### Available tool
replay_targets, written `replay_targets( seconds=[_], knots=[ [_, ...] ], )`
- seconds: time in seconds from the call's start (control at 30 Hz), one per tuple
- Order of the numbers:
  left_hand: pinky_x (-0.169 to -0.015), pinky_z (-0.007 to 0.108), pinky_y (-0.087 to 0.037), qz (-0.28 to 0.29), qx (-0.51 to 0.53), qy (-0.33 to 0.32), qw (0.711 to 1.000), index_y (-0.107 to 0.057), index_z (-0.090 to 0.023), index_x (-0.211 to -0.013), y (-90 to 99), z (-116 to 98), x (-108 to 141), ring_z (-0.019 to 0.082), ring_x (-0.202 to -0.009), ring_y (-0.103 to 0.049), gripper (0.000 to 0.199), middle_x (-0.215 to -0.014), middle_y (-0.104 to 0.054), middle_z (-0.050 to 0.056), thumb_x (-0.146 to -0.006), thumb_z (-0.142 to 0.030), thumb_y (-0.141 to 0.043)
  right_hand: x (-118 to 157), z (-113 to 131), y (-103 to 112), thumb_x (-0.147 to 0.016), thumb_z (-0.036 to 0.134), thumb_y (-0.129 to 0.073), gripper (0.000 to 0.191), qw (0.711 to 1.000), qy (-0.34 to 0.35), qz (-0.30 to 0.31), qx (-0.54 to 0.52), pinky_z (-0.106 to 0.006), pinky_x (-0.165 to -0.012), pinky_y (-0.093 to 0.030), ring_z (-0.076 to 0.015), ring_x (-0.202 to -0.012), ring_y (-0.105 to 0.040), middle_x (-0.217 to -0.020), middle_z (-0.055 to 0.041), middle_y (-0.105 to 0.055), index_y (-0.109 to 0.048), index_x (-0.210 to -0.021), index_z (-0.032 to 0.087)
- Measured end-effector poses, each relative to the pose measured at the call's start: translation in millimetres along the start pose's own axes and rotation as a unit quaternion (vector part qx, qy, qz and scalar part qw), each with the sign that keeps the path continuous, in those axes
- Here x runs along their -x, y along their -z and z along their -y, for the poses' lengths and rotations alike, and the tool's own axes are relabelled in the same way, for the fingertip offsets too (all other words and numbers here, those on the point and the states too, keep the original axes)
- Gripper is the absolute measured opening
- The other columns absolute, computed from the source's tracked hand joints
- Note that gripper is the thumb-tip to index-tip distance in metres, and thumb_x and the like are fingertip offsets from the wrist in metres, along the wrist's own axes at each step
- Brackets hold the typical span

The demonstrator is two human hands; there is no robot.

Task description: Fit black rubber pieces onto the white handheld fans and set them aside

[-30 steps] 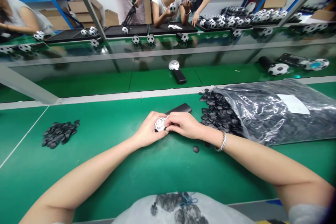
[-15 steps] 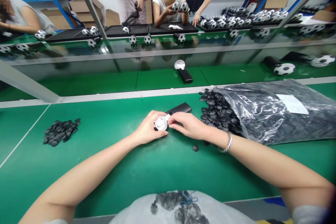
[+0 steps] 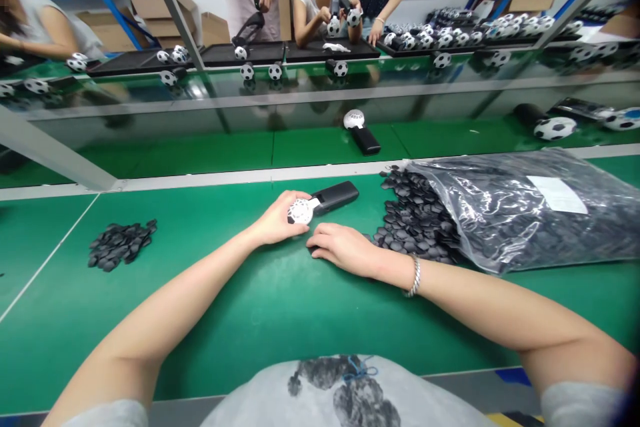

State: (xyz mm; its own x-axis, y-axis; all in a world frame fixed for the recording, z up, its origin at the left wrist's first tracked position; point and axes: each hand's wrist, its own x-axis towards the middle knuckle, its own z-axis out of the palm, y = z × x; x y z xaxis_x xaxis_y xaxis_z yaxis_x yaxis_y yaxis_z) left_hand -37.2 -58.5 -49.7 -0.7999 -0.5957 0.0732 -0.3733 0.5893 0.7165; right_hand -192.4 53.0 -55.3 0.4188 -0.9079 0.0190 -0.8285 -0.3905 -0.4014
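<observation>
My left hand [image 3: 277,217] is closed around the white openwork, ball-shaped head of a handheld fan [image 3: 301,211]. A black patch shows on the ball's lower left. The fan's black handle [image 3: 337,197] points right and away from me, just above the green table. Close to the fan's near side, my right hand [image 3: 340,248] rests low on the table with its fingers bent together. At its fingertips is a small black piece [image 3: 312,250], partly covered by the fingers. Loose black pentagon pieces [image 3: 413,220] lie beyond my right wrist.
A clear plastic bag [image 3: 530,213] of black pieces lies at right. Another small pile [image 3: 123,243] sits at left. Past a pale rail, a green conveyor [image 3: 210,150] carries a white-headed fan [image 3: 356,121] and football-patterned fans [image 3: 554,128]. Several people work on the far side.
My left hand has moved the fan slightly up and left. My right hand has come off the fan's head down to the table at the small black piece.
</observation>
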Motion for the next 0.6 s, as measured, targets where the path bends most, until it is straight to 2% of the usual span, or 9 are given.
replay_targets(
  seconds=[0.1, 0.23, 0.33, 0.4, 0.53, 0.6],
  knots=[
    [-0.092, 0.035, -0.036, 0.003, 0.001, -0.003, 1.0, -0.044, -0.021, -0.114, 0.2, 0, 0, 0.021, -0.105, -0.046, 0.055, -0.113, -0.046, 0.005, -0.062, -0.024, -0.062, -1, 1, 3, -0.081, 0.023, -0.053, 0.011, 0.999, 0.007, 0.008, -0.032, -0.025, -0.067, -0.042, -0.0148, -0.078, -0.054, -0.084, -0.0042, -0.059, -0.061, -0.086, 0.018],
    [-0.087, 0.034, -0.039, 0.018, 0.011, 0.006, 1.0, -0.044, -0.021, -0.113, 0.9, 0, 3, 0.021, -0.099, -0.048, 0.055, -0.111, -0.046, 0.004, -0.061, -0.025, -0.064, 9, 0, 13, -0.083, 0.017, -0.048, 0.012, 0.993, 0.03, -0.008, -0.118, -0.024, -0.07, -0.043, -0.0125, -0.076, -0.056, -0.084, -0.0028, -0.061, -0.059, -0.089, 0.017],
    [-0.087, 0.034, -0.04, 0.043, 0.027, -0.004, 0.999, -0.045, -0.022, -0.112, 0.2, -1, 10, 0.02, -0.098, -0.049, 0.055, -0.109, -0.047, 0.003, -0.061, -0.025, -0.065, 15, -4, 20, -0.081, 0.018, -0.052, 0.01, 0.979, -0.023, -0.035, -0.202, -0.021, -0.063, -0.044, -0.0091, -0.063, -0.056, -0.073, -0.0006, -0.061, -0.059, -0.087, 0.016],
    [-0.089, 0.034, -0.039, 0.06, 0.035, -0.02, 0.997, -0.046, -0.023, -0.111, -1.2, -2, 17, 0.021, -0.1, -0.048, 0.054, -0.109, -0.047, 0.003, -0.061, -0.025, -0.065, 16, -7, 23, -0.078, 0.02, -0.056, 0.014, 0.969, -0.045, -0.063, -0.233, -0.02, -0.062, -0.045, -0.0089, -0.063, -0.056, -0.074, -0.0007, -0.061, -0.06, -0.09, 0.016],
    [-0.091, 0.033, -0.037, 0.066, 0.038, -0.04, 0.996, -0.046, -0.022, -0.112, -3.6, -6, 24, 0.021, -0.102, -0.047, 0.055, -0.109, -0.048, 0.003, -0.061, -0.024, -0.066, 12, -11, 26, -0.079, 0.023, -0.056, 0.013, 0.976, 0.025, -0.131, -0.174, -0.025, -0.074, -0.045, -0.0123, -0.081, -0.055, -0.086, -0.0044, -0.06, -0.064, -0.087, 0.018],
    [-0.09, 0.032, -0.037, 0.065, 0.04, -0.038, 0.996, -0.047, -0.022, -0.111, -3.9, -7, 25, 0.021, -0.102, -0.047, 0.054, -0.109, -0.048, 0.003, -0.061, -0.024, -0.066, 9, -12, 26, -0.081, 0.025, -0.054, 0.013, 0.975, 0.045, -0.149, -0.16, -0.025, -0.076, -0.044, -0.0126, -0.084, -0.055, -0.088, -0.005, -0.06, -0.064, -0.085, 0.018]
  ],
)
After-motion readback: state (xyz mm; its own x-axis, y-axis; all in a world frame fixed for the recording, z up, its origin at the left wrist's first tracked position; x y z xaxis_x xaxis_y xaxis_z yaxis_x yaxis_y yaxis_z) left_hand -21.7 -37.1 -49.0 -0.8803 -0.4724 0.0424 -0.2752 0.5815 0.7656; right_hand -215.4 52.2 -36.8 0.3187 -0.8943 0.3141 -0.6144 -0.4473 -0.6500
